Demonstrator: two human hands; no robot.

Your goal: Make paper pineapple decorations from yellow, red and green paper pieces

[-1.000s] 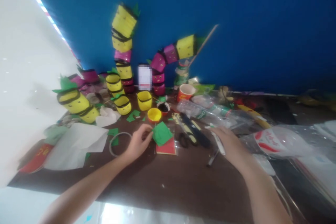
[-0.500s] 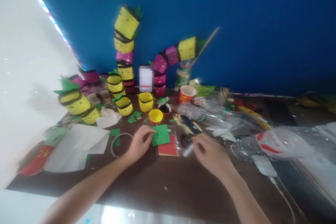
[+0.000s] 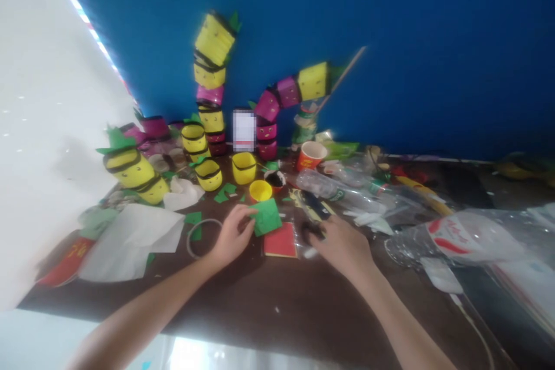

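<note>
My left hand [image 3: 235, 234] pinches a square of green paper [image 3: 266, 217] by its left edge and holds it slightly tilted above the table. A red paper square [image 3: 281, 240] lies just right of it, partly under a clear plastic sleeve. My right hand [image 3: 342, 245] is closed on the dark handles of a pair of scissors [image 3: 313, 230], which lie low near the table with their blades pointing away. Blur hides exactly how the fingers sit in the handles. A small yellow cup [image 3: 261, 190] stands beyond the green paper.
Decorated yellow and purple cups [image 3: 210, 121] stand stacked along the blue wall. Plastic bottles [image 3: 455, 234] and a red paper cup [image 3: 311, 155] lie or stand to the right. White paper [image 3: 130, 243], a clear ring [image 3: 191, 243] and green scraps [image 3: 225, 192] lie left.
My right hand has moved left onto the scissors and closed on their handles. The green paper has tilted a little in my left hand. The view has shifted slightly.
</note>
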